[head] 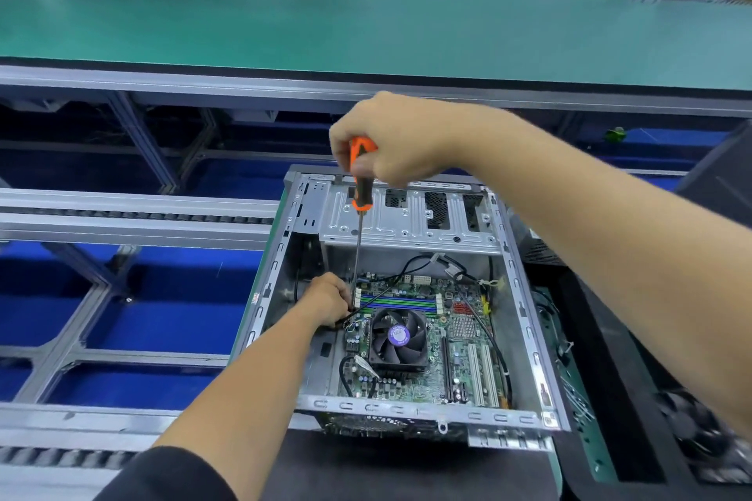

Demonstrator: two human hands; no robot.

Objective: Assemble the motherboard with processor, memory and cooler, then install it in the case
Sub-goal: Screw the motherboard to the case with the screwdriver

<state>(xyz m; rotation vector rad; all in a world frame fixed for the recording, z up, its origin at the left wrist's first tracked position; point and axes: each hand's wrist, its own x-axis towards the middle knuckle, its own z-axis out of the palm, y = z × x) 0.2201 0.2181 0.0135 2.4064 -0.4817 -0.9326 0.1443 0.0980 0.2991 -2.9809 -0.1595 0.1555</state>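
Open case point(525, 297) lying on its side at centre-right, near the viewer, side panel off. Motherboard point(460, 338) seated flat on the case floor, green, with black-finned cooler point(399, 338) and its fan toward the left of the board, memory slots point(396, 302) just beyond the cooler on the far side, white expansion slots at the near right. Right hand point(396, 138) raised well above the case, over its far left part, fingers curled tight round the orange-and-black handle of a screwdriver point(360, 191). Shaft upright, running straight down to the far-left corner of the board. Left hand point(327, 297) low inside the case, just left of the memory slots, touching the board's left edge beside the screwdriver tip, fingers curled and pinching at the tip or a black cable point(494, 342) there; cannot tell which. Tip itself hidden behind the fingers. Further black cable loops across the far and right side of the board. Drive cage point(407, 216) spans the far end of the case, above the board. Round purple sticker on the fan hub, print too small to read. No other legible brand or writing anywhere. Green conveyor belt point(285, 28) across the far side; roller rails point(134, 216) to the left.
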